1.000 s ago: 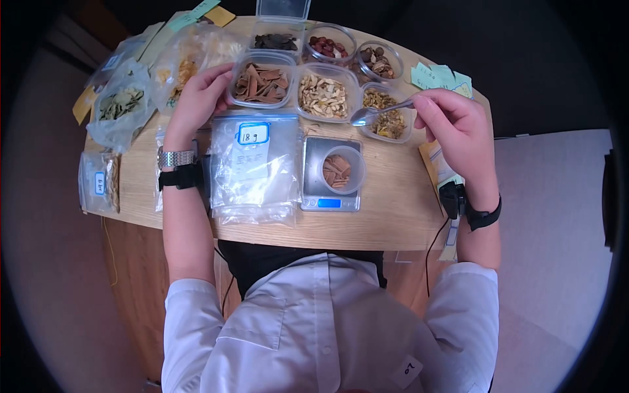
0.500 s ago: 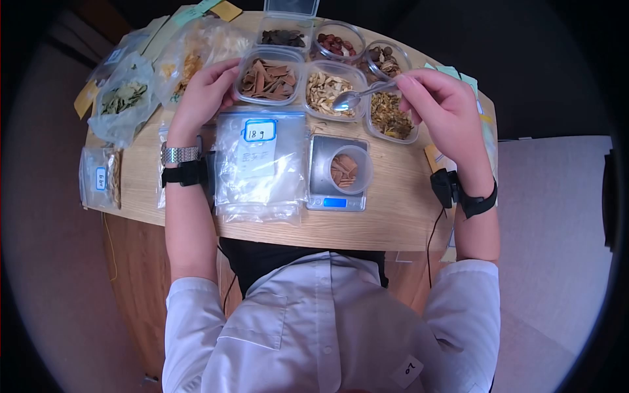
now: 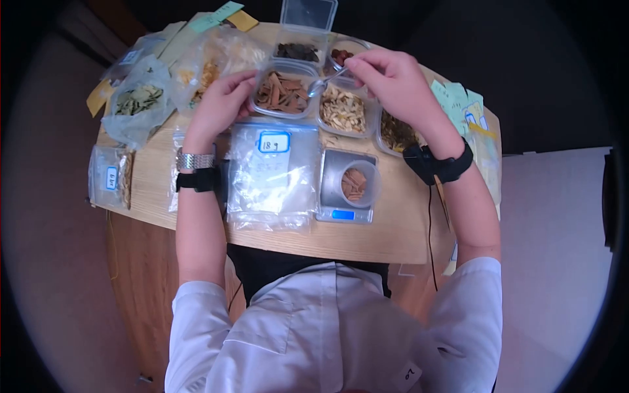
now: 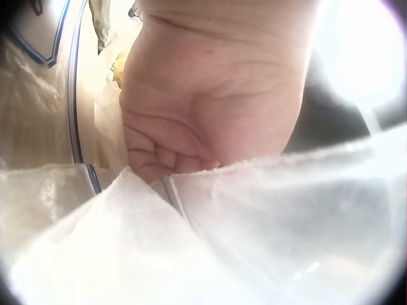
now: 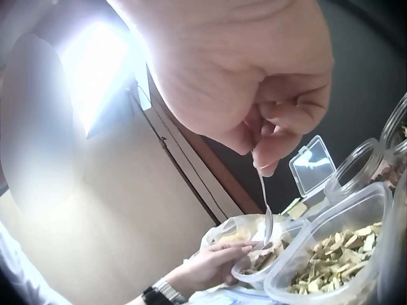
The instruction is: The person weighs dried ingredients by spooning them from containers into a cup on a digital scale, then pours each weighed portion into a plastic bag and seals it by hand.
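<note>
the right hand (image 3: 393, 78) pinches a metal spoon (image 3: 319, 85) by its handle, the bowl dipped over the tub of brown bark pieces (image 3: 283, 95) near the table's (image 3: 393, 223) far edge. the left hand (image 3: 223, 105) curls its fingers round that tub's left side. a scale (image 3: 347, 187) stands nearer the front edge.

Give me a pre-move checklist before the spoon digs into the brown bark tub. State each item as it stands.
1. Spoon held in right hand: ok.
2. Left hand steadies the bark tub: ok.
3. Spoon bowl over the bark tub: ok.
4. Cup sits on the scale: ok, holding some bark.
5. Scale reading: cannot tell.
6. Bag labelled 18 g lies apart from the scale: ok.
</note>
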Motion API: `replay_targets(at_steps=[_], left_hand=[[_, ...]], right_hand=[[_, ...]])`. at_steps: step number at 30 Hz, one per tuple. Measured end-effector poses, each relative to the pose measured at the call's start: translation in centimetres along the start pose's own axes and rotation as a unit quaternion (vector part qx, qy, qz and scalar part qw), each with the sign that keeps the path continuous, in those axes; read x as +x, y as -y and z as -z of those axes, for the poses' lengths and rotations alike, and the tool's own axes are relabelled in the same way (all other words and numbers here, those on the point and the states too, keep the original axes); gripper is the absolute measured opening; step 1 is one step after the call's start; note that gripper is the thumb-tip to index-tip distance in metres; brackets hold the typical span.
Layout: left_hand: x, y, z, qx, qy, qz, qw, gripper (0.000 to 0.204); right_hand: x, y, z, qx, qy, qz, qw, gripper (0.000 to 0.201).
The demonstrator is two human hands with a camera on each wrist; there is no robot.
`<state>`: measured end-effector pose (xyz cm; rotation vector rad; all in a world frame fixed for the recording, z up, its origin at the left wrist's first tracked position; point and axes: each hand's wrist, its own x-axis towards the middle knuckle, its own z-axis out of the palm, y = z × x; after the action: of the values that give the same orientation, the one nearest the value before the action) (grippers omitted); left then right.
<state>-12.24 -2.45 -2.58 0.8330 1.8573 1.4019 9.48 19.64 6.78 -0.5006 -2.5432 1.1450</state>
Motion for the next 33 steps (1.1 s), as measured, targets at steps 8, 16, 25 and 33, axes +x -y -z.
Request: replay_targets(at_steps=[8,16,25,33], left_hand=[[0.0,-0.2,0.1,-0.008,0.006,-0.006,1.0,0.04],[-0.1,-0.4,0.0,-0.017,0.004,0.002,1.0,0.04],[-0.1,-0.5,0.0,-0.011,0.002,0.003,1.0,0.04],[-0.1,-0.5,0.0,-0.011,0.003,0.0,1.0,0.04]], right_hand=[[3.0,-0.4,-4.0,-0.045,0.093,0.048,0.993,0.028],[4.7,-2.3,-4.1,0.14,0.163,-0.14,0.967,0.03],[4.7,-2.6,-3.7,0.176,0.168,-0.182,0.953,0.03],[4.2,-2.5,-3.0,0.125,0.104,-0.146,0.976,0.031]])
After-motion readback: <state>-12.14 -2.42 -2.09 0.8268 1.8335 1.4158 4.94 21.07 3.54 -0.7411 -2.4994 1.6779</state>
